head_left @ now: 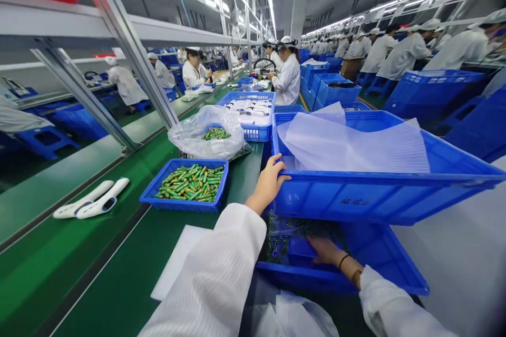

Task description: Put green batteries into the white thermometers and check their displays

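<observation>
My left hand is closed over the near left corner of the upper blue crate, with its fingers on the rim. This crate sits tilted above a lower blue crate and has white foam sheets in it. My right hand reaches into the lower crate, where its fingers grip the side of a small blue box; its fingertips are partly hidden. Loose batteries lie around that box. To the left, a blue tray full of green batteries rests on the bench.
A clear plastic bag with more batteries stands behind the tray. Beyond it, a blue basket holds white devices. Two white handheld devices lie on the green belt. A metal post rises at left; co-workers sit further along.
</observation>
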`<state>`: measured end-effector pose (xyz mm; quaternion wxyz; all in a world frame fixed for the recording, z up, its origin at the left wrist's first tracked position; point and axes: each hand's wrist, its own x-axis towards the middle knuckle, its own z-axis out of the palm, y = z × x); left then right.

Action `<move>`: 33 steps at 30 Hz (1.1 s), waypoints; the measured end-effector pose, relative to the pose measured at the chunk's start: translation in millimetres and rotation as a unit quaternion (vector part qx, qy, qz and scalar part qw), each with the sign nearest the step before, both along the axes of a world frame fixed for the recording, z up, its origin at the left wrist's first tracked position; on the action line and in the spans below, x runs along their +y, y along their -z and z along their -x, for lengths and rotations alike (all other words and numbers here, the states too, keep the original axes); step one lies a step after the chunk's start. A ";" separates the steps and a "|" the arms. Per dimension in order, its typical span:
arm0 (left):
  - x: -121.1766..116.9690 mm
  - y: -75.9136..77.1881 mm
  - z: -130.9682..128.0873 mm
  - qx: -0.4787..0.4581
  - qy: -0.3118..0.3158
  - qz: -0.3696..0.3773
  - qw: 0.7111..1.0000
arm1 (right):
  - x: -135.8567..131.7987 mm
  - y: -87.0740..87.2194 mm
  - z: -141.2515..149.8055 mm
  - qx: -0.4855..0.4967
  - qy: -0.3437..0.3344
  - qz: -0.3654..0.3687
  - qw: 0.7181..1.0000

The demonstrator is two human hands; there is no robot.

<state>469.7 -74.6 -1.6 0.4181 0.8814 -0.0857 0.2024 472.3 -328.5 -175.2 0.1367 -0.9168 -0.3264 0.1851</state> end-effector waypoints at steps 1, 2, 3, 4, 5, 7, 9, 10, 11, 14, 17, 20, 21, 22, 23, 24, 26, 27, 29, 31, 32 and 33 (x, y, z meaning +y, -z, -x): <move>-2.5 -1.1 4.9 0.003 0.005 -0.001 1.000 | -0.1 5.5 0.2 0.007 0.002 0.002 1.000; -5.1 -1.7 10.2 0.006 0.013 -0.001 1.000 | -1.0 9.2 1.0 0.013 0.004 0.001 1.000; -7.5 -2.1 15.9 0.009 0.021 -0.002 1.000 | -2.4 11.2 2.7 0.016 0.007 -0.004 1.000; -9.6 -2.4 21.9 0.011 0.028 -0.001 1.000 | -4.4 11.4 5.2 0.018 0.010 -0.012 1.000; -11.3 -2.6 28.3 0.014 0.034 -0.001 0.999 | -6.8 9.8 8.6 0.019 0.011 -0.023 0.999; -13.4 -3.1 41.8 0.020 0.044 0.001 0.999 | -13.2 1.7 17.9 0.020 0.013 -0.050 0.998; -13.8 -3.4 56.1 0.024 0.050 0.001 0.998 | -22.3 -10.7 28.8 0.016 0.017 -0.073 0.997; -13.5 -3.4 63.6 0.025 0.051 0.002 0.998 | -28.2 -17.1 34.2 0.012 0.022 -0.080 0.997; -13.0 -3.3 71.4 0.025 0.052 0.002 0.998 | -35.0 -22.9 39.0 0.002 0.032 -0.085 0.996; -10.3 -2.3 96.8 0.021 0.052 0.002 0.998 | -59.5 -32.7 48.9 -0.066 0.099 -0.100 0.988; -5.5 -1.5 123.1 0.017 0.052 0.003 0.998 | -82.5 -30.8 52.4 -0.155 0.158 -0.120 0.968; 1.8 -2.8 142.7 0.015 0.043 0.007 0.999 | -92.3 -26.8 55.3 -0.174 0.141 -0.137 0.965; 5.0 -4.0 146.3 0.014 0.039 0.008 0.999 | -91.5 -26.7 56.9 -0.170 0.130 -0.145 0.966; 8.7 -5.3 148.3 0.014 0.036 0.008 0.999 | -88.8 -27.3 58.7 -0.165 0.120 -0.154 0.967; 12.9 -6.6 148.7 0.013 0.033 0.007 0.999 | -84.4 -28.7 60.5 -0.161 0.114 -0.164 0.967; 17.6 -7.7 147.6 0.014 0.032 0.006 0.999 | -78.7 -30.7 62.2 -0.158 0.108 -0.172 0.966; 27.5 -8.9 142.1 0.014 0.037 -0.001 0.999 | -65.3 -35.8 64.4 -0.147 0.089 -0.179 0.969; 32.3 -8.8 138.3 0.014 0.042 -0.005 0.999 | -58.4 -38.6 64.9 -0.137 0.076 -0.180 0.971; 40.6 -7.5 129.7 0.011 0.051 -0.012 0.999 | -46.2 -44.0 64.9 -0.118 0.047 -0.175 0.976; 46.0 -5.3 121.9 0.004 0.054 -0.016 0.998 | -38.0 -48.0 64.2 -0.105 0.025 -0.165 0.980; 47.5 -4.3 119.2 0.000 0.053 -0.018 0.998 | -35.6 -49.0 63.9 -0.100 0.019 -0.161 0.982; 48.2 -3.9 117.8 -0.003 0.051 -0.020 0.998 | -34.0 -49.1 63.7 -0.098 0.017 -0.159 0.982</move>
